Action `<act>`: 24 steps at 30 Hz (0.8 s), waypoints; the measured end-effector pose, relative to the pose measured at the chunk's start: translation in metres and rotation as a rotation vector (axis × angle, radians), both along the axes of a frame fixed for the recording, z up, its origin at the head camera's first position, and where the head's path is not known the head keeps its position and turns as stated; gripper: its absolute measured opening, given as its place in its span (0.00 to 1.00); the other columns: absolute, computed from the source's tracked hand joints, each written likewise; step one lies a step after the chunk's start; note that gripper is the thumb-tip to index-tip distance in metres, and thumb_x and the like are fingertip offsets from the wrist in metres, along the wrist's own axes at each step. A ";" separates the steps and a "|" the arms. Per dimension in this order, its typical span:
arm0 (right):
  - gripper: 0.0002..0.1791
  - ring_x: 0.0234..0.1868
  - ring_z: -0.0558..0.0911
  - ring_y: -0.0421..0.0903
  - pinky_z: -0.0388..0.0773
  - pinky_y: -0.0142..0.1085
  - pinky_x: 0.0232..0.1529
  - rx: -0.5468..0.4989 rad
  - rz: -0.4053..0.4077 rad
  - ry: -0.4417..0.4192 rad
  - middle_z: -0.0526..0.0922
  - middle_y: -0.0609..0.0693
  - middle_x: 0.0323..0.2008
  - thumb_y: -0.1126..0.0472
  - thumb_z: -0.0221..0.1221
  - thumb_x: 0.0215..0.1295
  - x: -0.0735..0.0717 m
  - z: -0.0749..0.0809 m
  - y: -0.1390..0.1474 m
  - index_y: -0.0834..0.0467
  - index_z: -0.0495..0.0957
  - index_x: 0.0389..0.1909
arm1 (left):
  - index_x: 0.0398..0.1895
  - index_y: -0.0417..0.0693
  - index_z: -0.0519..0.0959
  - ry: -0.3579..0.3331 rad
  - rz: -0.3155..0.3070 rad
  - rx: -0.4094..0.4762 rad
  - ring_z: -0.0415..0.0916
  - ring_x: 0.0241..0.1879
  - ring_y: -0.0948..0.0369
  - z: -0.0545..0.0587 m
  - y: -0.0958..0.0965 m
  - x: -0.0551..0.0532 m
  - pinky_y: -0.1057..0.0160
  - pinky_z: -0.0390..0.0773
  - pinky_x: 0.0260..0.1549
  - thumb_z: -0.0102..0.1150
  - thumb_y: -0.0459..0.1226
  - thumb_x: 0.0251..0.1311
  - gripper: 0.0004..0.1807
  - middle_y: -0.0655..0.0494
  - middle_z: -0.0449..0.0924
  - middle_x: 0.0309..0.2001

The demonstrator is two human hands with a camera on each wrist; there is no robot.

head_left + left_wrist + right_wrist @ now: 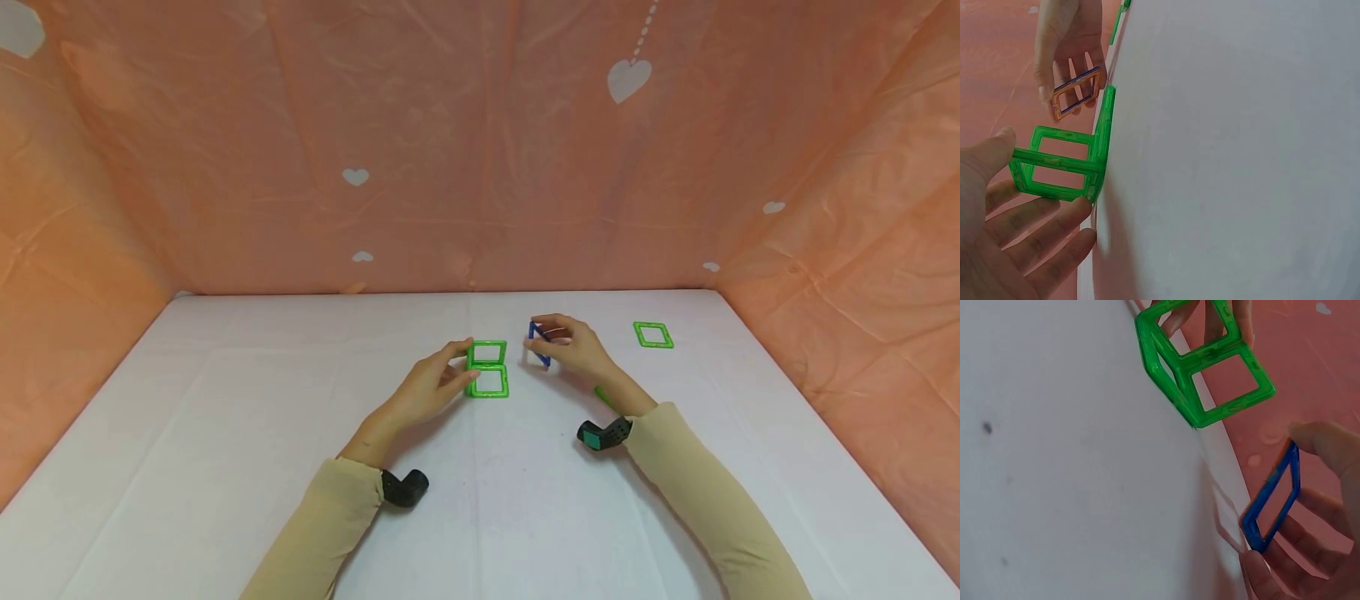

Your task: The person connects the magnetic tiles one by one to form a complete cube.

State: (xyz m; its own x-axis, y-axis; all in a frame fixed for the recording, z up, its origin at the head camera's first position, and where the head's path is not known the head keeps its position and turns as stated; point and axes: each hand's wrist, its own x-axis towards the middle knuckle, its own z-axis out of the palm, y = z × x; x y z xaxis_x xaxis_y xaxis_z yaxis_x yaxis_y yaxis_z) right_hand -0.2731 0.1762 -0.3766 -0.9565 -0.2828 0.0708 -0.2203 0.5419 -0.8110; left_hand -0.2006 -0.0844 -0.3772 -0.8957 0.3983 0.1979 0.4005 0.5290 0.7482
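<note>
A few square green magnetic tiles (491,364) are joined into an angled frame at the middle of the table. My left hand (423,389) holds this frame from its left side, with the thumb at one top corner and fingertips along the lower edge in the left wrist view. To the right, my right hand (573,343) pinches a blue square magnetic tile (1269,485) between thumb and fingers. An orange edge shows along the blue tile. It is held tilted, a short gap away from the green frame.
One loose green square tile (656,345) lies flat at the back right. Another green piece (604,397) shows partly from under the right forearm. White cloth (480,517) covers the table, and an orange curtain (480,150) with pale hearts hangs behind it and along the sides.
</note>
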 end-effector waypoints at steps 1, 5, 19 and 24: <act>0.28 0.57 0.76 0.57 0.70 0.52 0.60 0.007 -0.003 -0.009 0.78 0.59 0.55 0.52 0.65 0.60 0.001 0.000 -0.001 0.56 0.74 0.61 | 0.70 0.39 0.60 -0.002 0.000 0.001 0.80 0.47 0.50 0.000 0.000 0.000 0.52 0.78 0.49 0.54 0.39 0.68 0.30 0.41 0.70 0.64; 0.29 0.57 0.76 0.57 0.71 0.51 0.59 0.013 0.003 -0.019 0.79 0.59 0.54 0.51 0.65 0.59 0.002 0.000 -0.003 0.56 0.74 0.61 | 0.70 0.39 0.60 0.000 -0.002 -0.002 0.80 0.48 0.49 0.000 0.000 0.000 0.52 0.78 0.49 0.54 0.39 0.68 0.30 0.41 0.69 0.65; 0.28 0.56 0.78 0.56 0.75 0.44 0.54 -0.109 0.066 -0.086 0.78 0.59 0.55 0.54 0.64 0.61 0.011 0.000 -0.008 0.58 0.73 0.62 | 0.71 0.41 0.60 -0.027 0.017 -0.022 0.80 0.49 0.50 -0.001 0.001 -0.001 0.51 0.77 0.51 0.54 0.40 0.68 0.31 0.44 0.68 0.66; 0.29 0.56 0.78 0.58 0.79 0.43 0.50 -0.172 0.093 -0.102 0.77 0.63 0.55 0.57 0.64 0.62 0.012 0.000 -0.010 0.62 0.71 0.62 | 0.71 0.41 0.60 -0.023 0.019 -0.024 0.80 0.49 0.50 0.000 0.001 -0.001 0.51 0.77 0.51 0.54 0.40 0.68 0.31 0.43 0.68 0.66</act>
